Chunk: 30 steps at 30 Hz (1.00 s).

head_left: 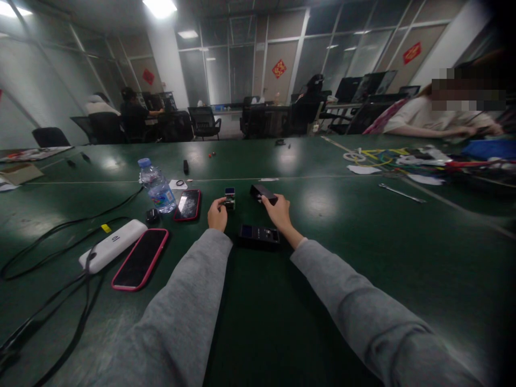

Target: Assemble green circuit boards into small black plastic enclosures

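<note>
My left hand (218, 214) is closed on a small device with a little screen (229, 199), its metallic-looking side facing right. My right hand (278, 212) grips a dark oblong box (262, 192) by its near side, thumb on the edge. The box is tilted, and its inside cannot be made out. Between my wrists, on the green table (258, 322), lies a black case (258, 236) with a dark panel at its left and small pale markings at its right.
Left of my hands are a red-edged phone (187, 205), a water bottle (156, 185), a white power bank (114, 245), a pink-cased phone (140, 259) and black cables (83, 317). At right lie a wrench (402, 193) and tangled cables (427, 158); a person (419, 118) sits beyond.
</note>
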Available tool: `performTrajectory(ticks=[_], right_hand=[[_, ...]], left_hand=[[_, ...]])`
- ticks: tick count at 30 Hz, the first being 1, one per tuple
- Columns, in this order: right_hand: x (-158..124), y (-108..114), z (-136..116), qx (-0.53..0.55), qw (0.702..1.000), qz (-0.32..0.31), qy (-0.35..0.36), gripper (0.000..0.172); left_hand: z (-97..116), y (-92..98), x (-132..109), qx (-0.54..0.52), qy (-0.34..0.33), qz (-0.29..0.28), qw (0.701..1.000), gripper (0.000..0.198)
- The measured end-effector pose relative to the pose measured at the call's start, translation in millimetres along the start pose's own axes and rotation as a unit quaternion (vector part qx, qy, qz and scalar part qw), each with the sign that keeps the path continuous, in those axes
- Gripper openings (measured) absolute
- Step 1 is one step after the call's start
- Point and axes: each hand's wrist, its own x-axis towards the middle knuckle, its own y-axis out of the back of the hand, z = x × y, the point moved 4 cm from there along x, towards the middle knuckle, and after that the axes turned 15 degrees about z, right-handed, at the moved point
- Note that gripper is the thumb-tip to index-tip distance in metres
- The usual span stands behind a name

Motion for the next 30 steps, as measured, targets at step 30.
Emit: performTrajectory(ticks=[30], right_hand=[[-0.8, 18.3, 8.0, -0.006, 0.997, -0.026, 0.068, 0.05]], left_hand=[[1.6, 1.4, -1.0, -0.005, 0.006, 0.005, 1.0, 0.032]])
